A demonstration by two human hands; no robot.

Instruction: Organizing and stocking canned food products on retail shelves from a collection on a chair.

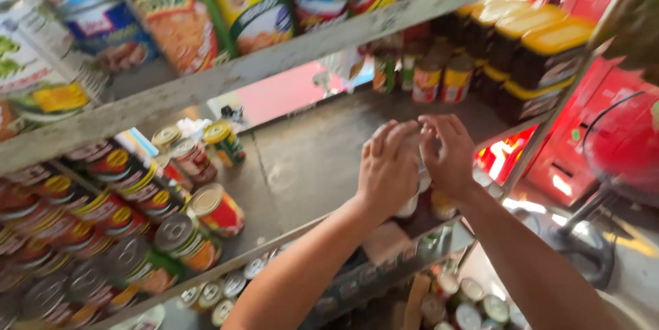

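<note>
Grey metal shelving (295, 158) fills the head view, tilted by the camera angle, with a red cabinet (604, 131) and a stand fan (618, 158) off to the right.

Head view, hands: both forearms reach up from the lower edge onto the middle shelf. The left hand (386, 165) is seen from its back, fingers curled forward and close together over a pale, light-coloured container (412, 203). The right hand (449, 155) comes in from the other side, fingers bent, its fingertips meeting those of the left hand above the container. Both hands are cupped around it, one on each side. How firmly they press on it cannot be told, since they cover most of it and the picture is blurred.

Head view, the held thing: only small parts of the container show, a whitish lower edge beneath the left hand and a sliver between the two hands. It sits near the front right of the shelf, on or just above it. Its kind cannot be made out.

Head view, surroundings: tins with red and yellow labels (137, 234) lie stacked on their sides at the left of the same shelf. Small jars (436, 79) and dark packs with yellow lids (535, 55) stand at the back right. Printed packets (206, 7) line the shelf above. More tins (473, 302) sit on the shelf below.
</note>
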